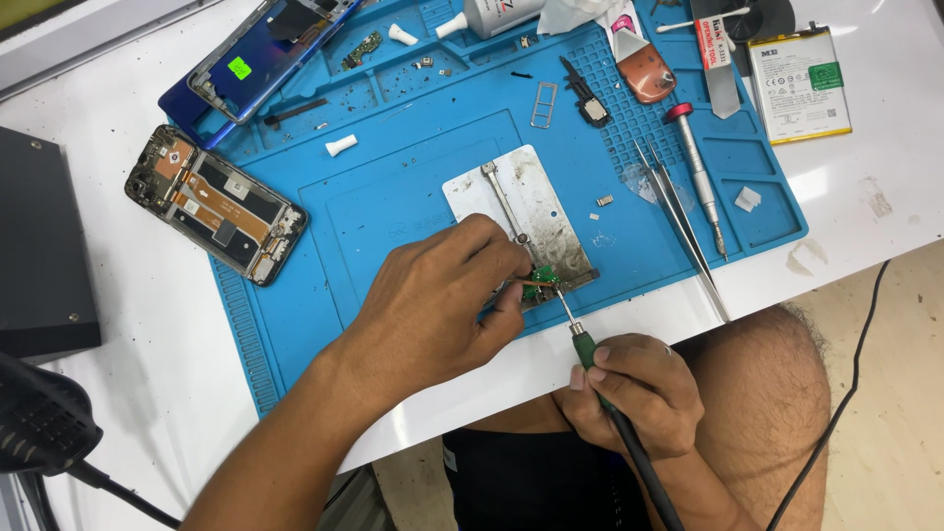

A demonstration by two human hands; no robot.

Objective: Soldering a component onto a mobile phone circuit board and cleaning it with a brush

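My left hand (442,300) rests on the blue work mat (393,197) and pinches a thin copper-coloured wire against a small green circuit board (543,280). The board is clamped at the near end of a metal holder plate (536,202). My right hand (634,393) grips a soldering iron (590,349) with a green collar and black handle. Its tip touches the green board from the near side. The iron's cable runs down past my knee.
An opened phone with exposed insides (214,204) lies at the mat's left edge, and a blue phone frame (261,54) at the far left. Tweezers (678,221), a red-capped screwdriver (696,172), a battery (798,84) and small parts lie to the right. A dark box (39,246) sits left.
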